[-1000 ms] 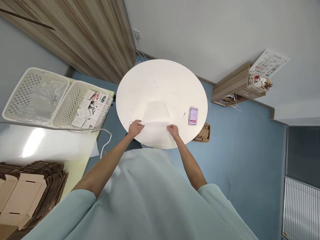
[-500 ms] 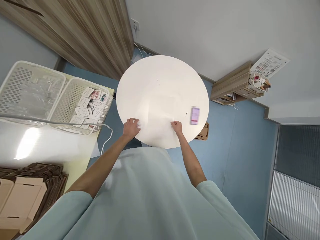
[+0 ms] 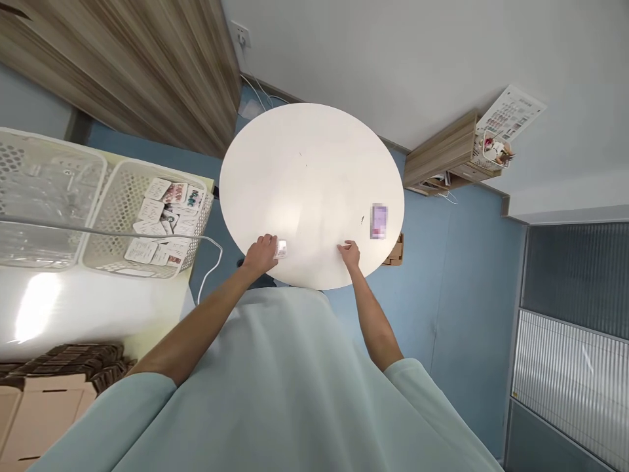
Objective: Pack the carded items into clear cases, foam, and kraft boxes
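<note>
At the near left edge of the round white table [image 3: 314, 157], my left hand [image 3: 261, 255] is closed on a small, flat, shiny packet [image 3: 282, 249]. The packet is pale with a hint of pink and sticks out past the fingertips; its contents are too small to make out. My right hand [image 3: 350, 254] rests low over the right side of the tabletop, thumb and finger slightly apart, and nothing shows between them. A phone-shaped purple item [image 3: 379, 221], blurred by pixels, lies beyond my right hand, with a small dark mark beside it.
Left of the table, a white basket [image 3: 105, 226] holds several printed cards [image 3: 160, 226]; another basket [image 3: 49, 147] has clear plastic packaging. A grey-white cable [image 3: 122, 233] crosses both. Flattened cardboard boxes [image 3: 49, 413] are stacked at lower left. A wooden cabinet [image 3: 442, 154] stands against the wall.
My left hand has turned slightly and the packet shows more clearly. The fingers of my right hand have loosened from a pinch. The whole view has shifted a little.
</note>
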`<state>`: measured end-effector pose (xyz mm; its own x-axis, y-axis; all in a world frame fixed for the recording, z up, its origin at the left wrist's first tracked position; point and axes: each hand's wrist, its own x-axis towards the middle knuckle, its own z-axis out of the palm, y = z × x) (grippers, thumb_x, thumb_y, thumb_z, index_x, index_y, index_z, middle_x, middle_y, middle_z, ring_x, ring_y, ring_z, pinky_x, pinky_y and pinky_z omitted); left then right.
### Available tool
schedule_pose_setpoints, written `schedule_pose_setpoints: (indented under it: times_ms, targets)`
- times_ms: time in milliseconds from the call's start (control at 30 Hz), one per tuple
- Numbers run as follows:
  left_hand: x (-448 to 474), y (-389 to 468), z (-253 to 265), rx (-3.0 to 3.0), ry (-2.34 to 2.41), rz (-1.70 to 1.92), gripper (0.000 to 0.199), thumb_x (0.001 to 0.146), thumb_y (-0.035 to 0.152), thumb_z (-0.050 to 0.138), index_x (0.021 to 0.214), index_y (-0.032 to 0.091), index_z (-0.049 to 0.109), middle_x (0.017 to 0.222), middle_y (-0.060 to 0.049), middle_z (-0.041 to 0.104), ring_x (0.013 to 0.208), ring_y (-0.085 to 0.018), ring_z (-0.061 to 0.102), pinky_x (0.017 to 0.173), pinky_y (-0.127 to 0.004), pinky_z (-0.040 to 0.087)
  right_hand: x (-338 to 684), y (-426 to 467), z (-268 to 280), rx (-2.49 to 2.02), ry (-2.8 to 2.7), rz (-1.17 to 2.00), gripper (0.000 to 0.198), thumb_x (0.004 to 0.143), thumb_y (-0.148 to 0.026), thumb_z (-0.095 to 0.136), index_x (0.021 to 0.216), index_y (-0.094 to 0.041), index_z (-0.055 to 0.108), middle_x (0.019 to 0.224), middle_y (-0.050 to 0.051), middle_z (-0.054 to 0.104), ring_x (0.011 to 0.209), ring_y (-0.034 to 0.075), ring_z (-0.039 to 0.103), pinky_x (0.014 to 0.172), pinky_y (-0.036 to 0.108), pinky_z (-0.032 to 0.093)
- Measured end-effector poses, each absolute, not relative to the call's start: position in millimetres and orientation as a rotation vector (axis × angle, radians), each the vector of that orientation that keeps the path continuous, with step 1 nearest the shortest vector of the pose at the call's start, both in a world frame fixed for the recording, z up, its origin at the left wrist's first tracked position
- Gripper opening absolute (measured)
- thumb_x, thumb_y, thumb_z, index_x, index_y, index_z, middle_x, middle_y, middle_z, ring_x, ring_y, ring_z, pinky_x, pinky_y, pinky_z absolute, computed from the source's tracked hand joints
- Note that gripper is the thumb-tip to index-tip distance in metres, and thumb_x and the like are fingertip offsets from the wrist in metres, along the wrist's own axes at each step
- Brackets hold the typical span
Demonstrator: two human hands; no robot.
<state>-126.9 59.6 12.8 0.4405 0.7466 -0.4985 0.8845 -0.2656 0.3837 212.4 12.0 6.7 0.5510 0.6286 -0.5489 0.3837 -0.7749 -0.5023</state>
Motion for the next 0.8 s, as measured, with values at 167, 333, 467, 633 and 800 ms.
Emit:
schedule_pose_setpoints:
  times_ms: [167,333,467,633,800]
  targets:
    - [-75.1,71.1,16.1,2.176,1.152,-0.211,0.068,0.085,0.021,0.072,0.15,0.018,0.054,0.154,-0.023,0.053,0.138,-0.042,0.053,0.108,-0.05,0.052,192.4,-16.0,10.9,-2.505,-0.751,1.027,0.038,0.086,-0.037,0.078,0.119,-0.024,0.062,0.105,0.005,0.08,0.103,0.023,0.075,0.089,0.031,0.053]
    - [-36.0,75.2,9.4,2.206,1.026,-0.272,0.065,0.083,0.018,0.072,0.147,0.017,0.057,0.152,-0.024,0.055,0.134,-0.043,0.056,0.103,-0.051,0.053,171.0,-46.8,7.8,-2.518,-0.713,1.05,0.032,0.089,-0.032,0.075,0.117,-0.027,0.061,0.106,0.003,0.08,0.1,0.022,0.076,0.087,0.03,0.054]
    - [-28.7,68.6,2.5,2.194,1.004,-0.291,0.065,0.082,0.019,0.073,0.145,0.017,0.058,0.15,-0.026,0.055,0.135,-0.044,0.055,0.105,-0.052,0.052,166.1,-63.6,4.8,-2.523,-0.743,1.106,0.027,0.091,-0.024,0.067,0.117,-0.027,0.062,0.108,0.003,0.079,0.102,0.021,0.075,0.088,0.03,0.053]
    - [-29.8,55.3,3.1,2.232,1.048,-0.336,0.07,0.086,0.019,0.068,0.153,0.015,0.051,0.154,-0.028,0.052,0.138,-0.043,0.053,0.104,-0.05,0.052,182.1,-58.0,3.1,-2.495,-0.788,1.12,0.026,0.09,-0.024,0.063,0.116,-0.026,0.064,0.105,0.003,0.078,0.101,0.022,0.074,0.088,0.031,0.053]
    - [-25.5,42.8,5.3,2.153,1.148,-0.295,0.084,0.084,0.02,0.067,0.163,0.012,0.04,0.158,-0.028,0.05,0.142,-0.044,0.05,0.106,-0.05,0.052,204.8,-34.4,0.5,-2.447,-0.849,1.106,0.026,0.089,-0.024,0.062,0.114,-0.027,0.064,0.103,0.003,0.077,0.099,0.021,0.073,0.085,0.03,0.053]
